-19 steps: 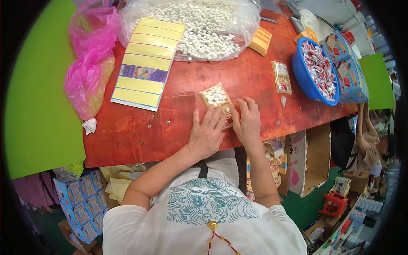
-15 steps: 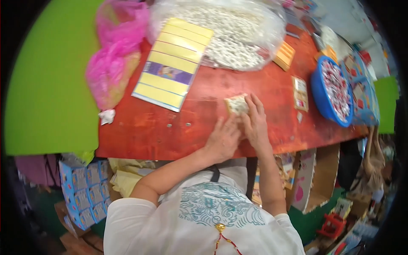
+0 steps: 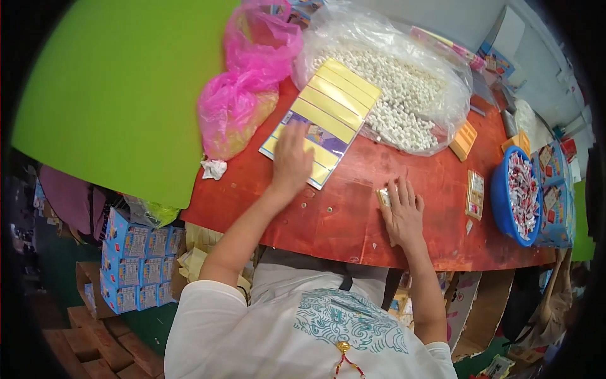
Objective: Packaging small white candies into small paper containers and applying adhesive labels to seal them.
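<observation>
My left hand (image 3: 293, 163) lies over the lower part of a yellow striped sheet (image 3: 341, 95) with a purple band, its fingers stretched forward and slightly blurred. Whether it presses on the sheet or hovers just above, I cannot tell. My right hand (image 3: 404, 213) rests flat with fingers extended over a small tan tray (image 3: 383, 197) holding white pieces. Most of that tray is hidden under the palm and fingers. Behind the sheet, a large clear plastic bag (image 3: 459, 101) lies open, full of small white beads or cubes (image 3: 404, 123).
A pink plastic bag (image 3: 230, 107) and crumpled white paper (image 3: 214, 168) sit left on the red table (image 3: 303, 230). To the right are orange trays (image 3: 464, 140), a filled compartment tray (image 3: 475, 194) and a blue basin (image 3: 503, 211) of small packets. Blue boxes (image 3: 136, 265) are stacked below left.
My left hand has left the small tray and reached up and left onto the yellow sheet. My right hand has flattened over the tray. The whole view has shifted.
</observation>
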`<action>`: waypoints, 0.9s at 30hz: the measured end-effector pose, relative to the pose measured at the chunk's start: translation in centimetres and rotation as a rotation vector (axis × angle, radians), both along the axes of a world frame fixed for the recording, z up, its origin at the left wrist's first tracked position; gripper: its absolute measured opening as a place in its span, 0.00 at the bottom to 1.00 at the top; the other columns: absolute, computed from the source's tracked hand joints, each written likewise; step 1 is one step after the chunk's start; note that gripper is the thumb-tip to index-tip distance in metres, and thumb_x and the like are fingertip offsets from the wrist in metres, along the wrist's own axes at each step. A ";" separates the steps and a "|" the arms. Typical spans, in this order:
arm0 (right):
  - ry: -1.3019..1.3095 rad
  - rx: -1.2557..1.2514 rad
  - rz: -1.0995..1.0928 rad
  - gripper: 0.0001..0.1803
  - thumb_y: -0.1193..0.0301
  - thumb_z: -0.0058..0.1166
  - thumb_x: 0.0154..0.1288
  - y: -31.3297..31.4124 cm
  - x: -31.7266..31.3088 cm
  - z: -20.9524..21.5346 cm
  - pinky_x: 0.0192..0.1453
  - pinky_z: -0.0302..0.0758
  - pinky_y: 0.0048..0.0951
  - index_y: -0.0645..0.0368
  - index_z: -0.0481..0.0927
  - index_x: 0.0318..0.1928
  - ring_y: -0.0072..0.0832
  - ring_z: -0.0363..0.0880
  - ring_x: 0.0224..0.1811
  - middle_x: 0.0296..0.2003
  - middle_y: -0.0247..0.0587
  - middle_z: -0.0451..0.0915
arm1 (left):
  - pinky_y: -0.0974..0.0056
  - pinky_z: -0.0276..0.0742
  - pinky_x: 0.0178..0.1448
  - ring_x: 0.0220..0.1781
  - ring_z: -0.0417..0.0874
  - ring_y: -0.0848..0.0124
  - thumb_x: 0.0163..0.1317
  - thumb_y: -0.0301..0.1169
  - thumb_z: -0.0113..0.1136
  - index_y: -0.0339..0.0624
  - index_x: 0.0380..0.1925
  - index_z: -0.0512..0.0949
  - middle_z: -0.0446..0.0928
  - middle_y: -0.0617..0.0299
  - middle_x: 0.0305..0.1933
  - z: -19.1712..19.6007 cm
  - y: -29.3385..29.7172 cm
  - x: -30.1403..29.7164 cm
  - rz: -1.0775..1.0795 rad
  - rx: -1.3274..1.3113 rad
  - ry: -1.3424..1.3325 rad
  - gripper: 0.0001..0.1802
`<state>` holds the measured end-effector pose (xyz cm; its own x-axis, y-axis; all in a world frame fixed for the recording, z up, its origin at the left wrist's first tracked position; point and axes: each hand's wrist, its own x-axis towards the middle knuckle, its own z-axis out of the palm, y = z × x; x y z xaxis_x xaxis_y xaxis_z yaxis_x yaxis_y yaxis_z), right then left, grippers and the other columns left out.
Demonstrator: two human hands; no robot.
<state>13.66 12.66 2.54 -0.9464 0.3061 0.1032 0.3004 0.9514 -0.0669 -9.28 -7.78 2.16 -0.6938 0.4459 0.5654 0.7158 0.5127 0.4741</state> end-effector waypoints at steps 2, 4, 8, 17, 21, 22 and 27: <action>-0.025 -0.045 0.011 0.34 0.55 0.42 0.69 0.0 0.3 0.1 0.72 0.46 0.52 0.53 0.56 0.72 0.43 0.51 0.74 0.73 0.48 0.52 | 0.45 0.59 0.67 0.67 0.64 0.48 0.56 0.31 0.57 0.35 0.57 0.69 0.67 0.44 0.63 0.1 -0.6 -3.6 0.138 -0.029 0.020 0.28; -0.032 -0.015 -0.011 0.35 0.54 0.42 0.69 -0.4 0.4 0.5 0.73 0.44 0.53 0.52 0.56 0.72 0.43 0.51 0.75 0.73 0.48 0.52 | 0.44 0.54 0.68 0.66 0.63 0.50 0.56 0.35 0.56 0.36 0.56 0.71 0.66 0.43 0.60 0.8 -1.6 -5.2 0.287 -0.353 -0.150 0.27; -0.029 0.086 -0.002 0.36 0.55 0.46 0.68 -1.5 0.3 2.2 0.74 0.40 0.56 0.53 0.56 0.72 0.43 0.49 0.75 0.73 0.49 0.52 | 0.42 0.53 0.65 0.64 0.64 0.50 0.55 0.38 0.56 0.37 0.50 0.73 0.69 0.46 0.55 -1.4 -2.7 -6.7 0.291 -0.491 0.026 0.23; 0.224 -0.357 0.123 0.34 0.59 0.52 0.64 -7.3 -9.2 -0.6 0.72 0.50 0.50 0.60 0.61 0.67 0.47 0.56 0.71 0.70 0.55 0.56 | 0.45 0.59 0.56 0.55 0.69 0.54 0.56 0.33 0.57 0.41 0.32 0.78 0.72 0.54 0.44 -2.5 -2.6 -6.1 0.234 -0.332 0.040 0.08; 0.293 -0.129 0.141 0.32 0.61 0.52 0.64 -8.8 -10.8 -2.9 0.69 0.54 0.50 0.62 0.63 0.65 0.48 0.60 0.69 0.68 0.56 0.59 | 0.51 0.66 0.51 0.51 0.73 0.55 0.57 0.33 0.56 0.42 0.31 0.75 0.74 0.55 0.41 -1.0 -2.2 -3.7 0.159 -0.238 -0.211 0.07; 0.304 -0.165 0.140 0.32 0.61 0.53 0.63 -8.8 -10.7 -3.0 0.69 0.54 0.49 0.62 0.64 0.64 0.48 0.60 0.68 0.67 0.56 0.60 | 0.51 0.68 0.48 0.48 0.75 0.53 0.57 0.32 0.55 0.40 0.32 0.75 0.75 0.53 0.39 -1.1 -2.3 -3.5 0.075 -0.082 -0.316 0.07; 0.368 -0.238 0.210 0.28 0.65 0.54 0.61 -8.9 -10.0 -3.0 0.67 0.55 0.49 0.59 0.68 0.61 0.45 0.64 0.66 0.64 0.50 0.66 | 0.63 0.73 0.38 0.32 0.79 0.67 0.60 0.31 0.54 0.39 0.34 0.76 0.79 0.57 0.31 -1.1 -3.2 -1.0 -0.046 0.124 -0.658 0.07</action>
